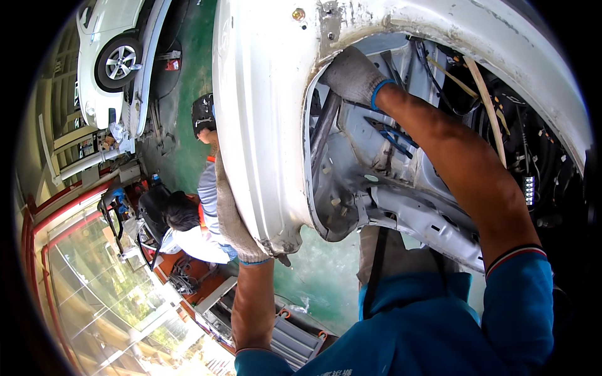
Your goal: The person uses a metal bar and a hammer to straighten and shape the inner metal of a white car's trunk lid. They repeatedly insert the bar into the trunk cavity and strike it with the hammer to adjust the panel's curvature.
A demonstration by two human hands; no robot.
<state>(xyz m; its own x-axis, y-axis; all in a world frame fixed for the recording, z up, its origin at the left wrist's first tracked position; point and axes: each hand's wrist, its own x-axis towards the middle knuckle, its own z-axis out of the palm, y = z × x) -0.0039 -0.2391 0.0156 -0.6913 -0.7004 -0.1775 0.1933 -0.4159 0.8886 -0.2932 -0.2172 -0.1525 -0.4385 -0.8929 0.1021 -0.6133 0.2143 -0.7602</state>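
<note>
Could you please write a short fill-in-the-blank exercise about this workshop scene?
The left hand is alongside a car body coloured ____.
The right hand, reaching into that body's opening, wears a blue-edged ____.
The workshop floor is coloured ____.

Missing words: white; glove; green.

At the upper left a white car (106, 31), its silver-spoked wheel (119, 64) facing outward, stands beside a long pale-blue rail (150, 62). A small red item (174, 64) lies near that rail, and green floor (195, 37) stretches past it. A dark-haired co-worker (210, 219) in grey and white, with orange at the collar, reaches toward a black object (202, 111). Lower down, coiled grey cable (182, 277) lies on a reddish-brown surface (165, 266), near tall bright windows (94, 282) edged by a red frame (78, 205). A grey ribbed cabinet (296, 341) with orange rings (285, 313) sits at the bottom.
</note>
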